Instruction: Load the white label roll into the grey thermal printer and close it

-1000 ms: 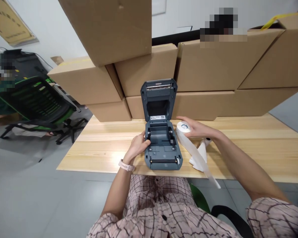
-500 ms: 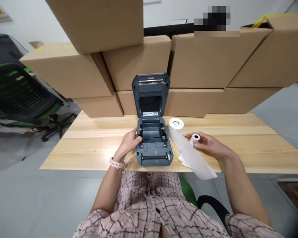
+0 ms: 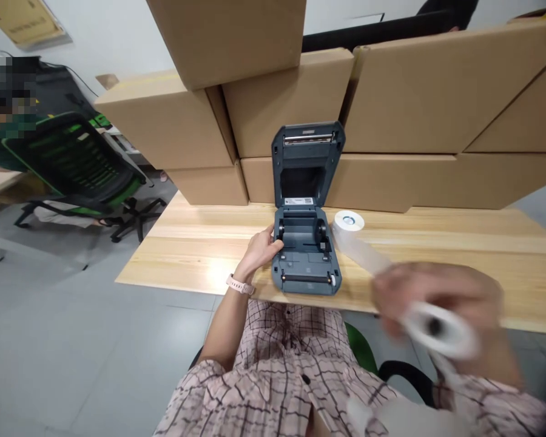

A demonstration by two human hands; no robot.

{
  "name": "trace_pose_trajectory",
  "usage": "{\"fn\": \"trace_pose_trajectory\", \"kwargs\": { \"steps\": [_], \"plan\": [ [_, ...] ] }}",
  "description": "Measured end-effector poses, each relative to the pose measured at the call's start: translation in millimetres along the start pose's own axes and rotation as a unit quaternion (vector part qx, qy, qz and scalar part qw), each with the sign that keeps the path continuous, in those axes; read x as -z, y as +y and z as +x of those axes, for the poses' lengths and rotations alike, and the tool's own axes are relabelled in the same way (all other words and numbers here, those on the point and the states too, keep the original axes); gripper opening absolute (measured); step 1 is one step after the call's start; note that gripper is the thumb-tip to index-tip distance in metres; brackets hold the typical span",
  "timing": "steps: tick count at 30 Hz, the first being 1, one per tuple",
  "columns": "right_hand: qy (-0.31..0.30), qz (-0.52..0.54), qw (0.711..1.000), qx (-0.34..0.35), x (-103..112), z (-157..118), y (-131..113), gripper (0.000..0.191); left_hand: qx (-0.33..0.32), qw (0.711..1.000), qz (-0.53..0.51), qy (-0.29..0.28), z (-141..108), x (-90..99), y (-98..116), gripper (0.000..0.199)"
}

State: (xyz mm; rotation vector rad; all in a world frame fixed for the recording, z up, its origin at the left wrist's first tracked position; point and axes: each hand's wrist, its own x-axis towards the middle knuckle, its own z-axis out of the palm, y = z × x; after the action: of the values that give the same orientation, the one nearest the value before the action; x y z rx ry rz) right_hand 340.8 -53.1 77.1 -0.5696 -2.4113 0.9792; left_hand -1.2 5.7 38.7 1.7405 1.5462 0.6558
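A dark grey label printer [image 3: 306, 262] stands on the wooden table with its lid tilted up and its roll bay bare. My left hand [image 3: 260, 250] grips the printer's left side, thumb over the rim. Close to the camera at the right, my right hand [image 3: 446, 291], blurred by motion, holds a small white paper roll [image 3: 441, 331] with a dark core. Loose white paper trails below that roll. A larger white label roll [image 3: 349, 221] lies to the right of the printer, its strip running toward my right hand; where the strip ends is hidden.
Cardboard boxes [image 3: 391, 103] are stacked along the back of the wooden table [image 3: 164, 261]. At the left are a green and black office chair [image 3: 73, 164] and a person partly in view. A dark shape shows above the boxes at the back right.
My right hand has lifted the small roll off the table and brought it toward the camera, rightward. My left hand still holds the printer. The view has turned left, bringing a person into sight.
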Motion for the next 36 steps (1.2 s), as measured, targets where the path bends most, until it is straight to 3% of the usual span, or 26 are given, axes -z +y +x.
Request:
{"fn": "trace_pose_trajectory", "kwargs": {
  "steps": [1, 2, 4, 7, 12, 17, 21, 26, 33, 36],
  "plan": [
    [-0.058, -0.006, 0.998, 0.001, -3, 29, -3, 0.045, 0.004, 1.0, 0.001, 0.0, 0, -0.5, 0, 0.048],
    [-0.077, -0.037, 0.996, -0.035, -7, 56, -4, 0.047, 0.005, 1.0, 0.001, -0.001, 0, -1.0, -1, 0.048],
    [-0.043, -0.121, 0.987, -0.092, -16, 100, 4, 0.053, 0.004, 1.0, 0.008, 0.004, -2, -1.8, -1, 0.05],
    [-0.045, -0.196, 0.972, -0.122, -31, 128, 29, 0.053, 0.005, 0.999, 0.036, 0.02, -5, -3.5, -1, 0.055],
    [-0.048, -0.233, 0.966, -0.101, -46, 125, 47, 0.053, 0.006, 0.998, -0.009, 0.056, -7, -11.9, -9, 0.062],
    [-0.007, -0.22, 0.965, -0.142, -51, 125, 34, 0.04, -0.053, 0.977, -0.202, 0.037, -2, -22.9, -20, 0.063],
    [0.021, -0.231, 0.964, -0.131, -54, 127, 27, 0.026, -0.06, 0.96, -0.272, 0.008, 0, -26.0, -22, 0.067],
    [0.026, -0.2, 0.973, -0.112, -53, 120, 30, 0.023, -0.034, 0.957, -0.287, -0.002, -2, -25.7, -20, 0.067],
    [-0.006, -0.155, 0.982, -0.112, -47, 110, 34, 0.045, -0.04, 0.964, -0.264, 0.003, -1, -26.4, -19, 0.062],
    [-0.008, -0.144, 0.983, -0.111, -46, 110, 35, 0.046, -0.04, 0.984, -0.149, 0.09, -7, -24.5, -18, 0.067]
  ]
}}
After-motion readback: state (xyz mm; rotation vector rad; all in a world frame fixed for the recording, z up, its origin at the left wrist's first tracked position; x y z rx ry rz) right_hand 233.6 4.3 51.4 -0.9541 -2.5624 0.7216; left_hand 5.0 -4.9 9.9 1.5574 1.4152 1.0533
